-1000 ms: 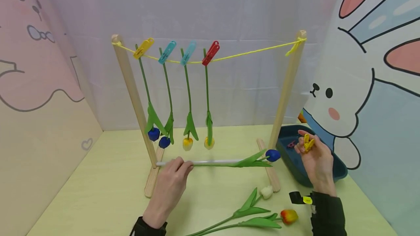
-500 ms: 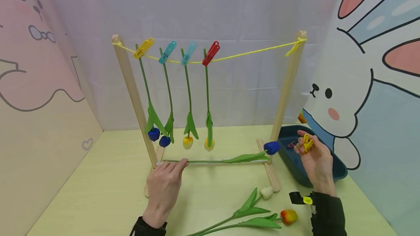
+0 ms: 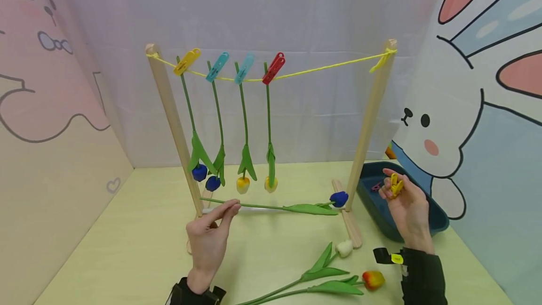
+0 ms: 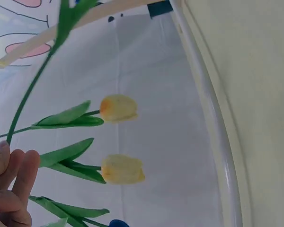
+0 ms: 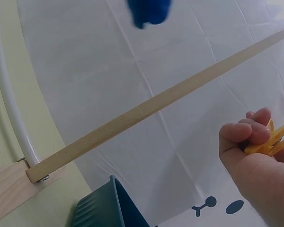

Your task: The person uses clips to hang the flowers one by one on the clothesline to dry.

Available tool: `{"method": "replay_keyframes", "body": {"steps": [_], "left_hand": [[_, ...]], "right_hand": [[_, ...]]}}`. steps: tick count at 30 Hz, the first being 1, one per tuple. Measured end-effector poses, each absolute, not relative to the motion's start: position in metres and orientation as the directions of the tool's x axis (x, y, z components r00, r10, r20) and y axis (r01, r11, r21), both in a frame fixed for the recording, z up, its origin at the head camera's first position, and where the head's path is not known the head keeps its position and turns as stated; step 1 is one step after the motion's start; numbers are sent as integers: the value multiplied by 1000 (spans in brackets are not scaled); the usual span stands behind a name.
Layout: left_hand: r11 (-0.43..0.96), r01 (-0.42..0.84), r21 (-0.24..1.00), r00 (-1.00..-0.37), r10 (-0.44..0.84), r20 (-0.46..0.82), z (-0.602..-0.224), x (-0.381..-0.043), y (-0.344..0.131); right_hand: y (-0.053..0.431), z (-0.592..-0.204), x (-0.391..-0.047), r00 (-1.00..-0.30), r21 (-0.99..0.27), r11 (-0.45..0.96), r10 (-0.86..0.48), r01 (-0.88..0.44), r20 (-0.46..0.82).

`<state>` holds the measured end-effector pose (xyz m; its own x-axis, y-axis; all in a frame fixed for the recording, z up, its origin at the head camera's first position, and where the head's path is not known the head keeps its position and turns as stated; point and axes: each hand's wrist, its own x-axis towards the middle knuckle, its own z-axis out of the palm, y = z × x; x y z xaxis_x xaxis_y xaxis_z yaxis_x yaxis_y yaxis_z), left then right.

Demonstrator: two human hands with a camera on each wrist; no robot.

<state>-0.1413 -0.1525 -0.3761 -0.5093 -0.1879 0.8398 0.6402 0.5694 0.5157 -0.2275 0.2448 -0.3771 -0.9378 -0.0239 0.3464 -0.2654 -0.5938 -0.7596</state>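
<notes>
In the head view my left hand pinches the green stem of a blue tulip between thumb and fingertips. The flower lies almost level, its blue head to the right, in front of the frame's white bottom rod. My right hand holds a yellow clothespin in its curled fingers, over the dark blue basin. In the right wrist view the same clothespin shows between fingers and palm. Along a yellow string, several tulips hang head down from yellow, light blue and red clothespins.
Wooden posts with flat feet carry the string. A white tulip and a red-yellow tulip lie at the table's front. The dark blue basin at right holds a purplish clothespin. Printed walls stand at both sides.
My left hand has shifted left and turned, raising the blue tulip's stem end and drawing its head leftward. The right hand stays nearly still with the yellow clothespin.
</notes>
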Motion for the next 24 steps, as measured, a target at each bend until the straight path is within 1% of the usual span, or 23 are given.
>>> {"method": "replay_keyframes", "body": {"steps": [2, 5, 7, 8, 9, 12, 15, 19, 21, 24], "left_hand": [[452, 695, 559, -522, -218, 825, -398, -153, -161], [332, 700, 632, -577, -258, 775, -415, -160, -170], [287, 676, 679, -613, -291, 734, -414, -159, -170], [300, 639, 708, -636, -311, 706, -399, -151, -165], [300, 616, 728, -646, -337, 685, -390, -146, -161], [270, 605, 749, -638, -399, 659, -365, -137, -151], [207, 634, 745, -633, -415, 654, -351, -136, -146], [130, 651, 748, -661, -387, 643, -336, -140, -141], [114, 670, 734, -662, -357, 659, -331, -143, -138], [91, 724, 684, -634, -304, 711, -327, -150, -134]], "right_hand": [[245, -377, -227, -938, -756, -599, -25, -264, 347], [244, -377, -227, -937, -755, -601, -28, -263, 349], [244, -377, -227, -937, -755, -601, -33, -260, 349], [244, -377, -227, -937, -758, -599, -33, -260, 348], [244, -377, -227, -938, -761, -595, -34, -259, 346], [244, -377, -227, -937, -764, -592, -41, -256, 346], [244, -376, -228, -934, -758, -598, -43, -260, 355], [241, -370, -231, -917, -727, -633, -66, -266, 393], [239, -365, -233, -902, -714, -647, -91, -268, 421], [234, -357, -235, -880, -725, -620, -114, -300, 462]]}}
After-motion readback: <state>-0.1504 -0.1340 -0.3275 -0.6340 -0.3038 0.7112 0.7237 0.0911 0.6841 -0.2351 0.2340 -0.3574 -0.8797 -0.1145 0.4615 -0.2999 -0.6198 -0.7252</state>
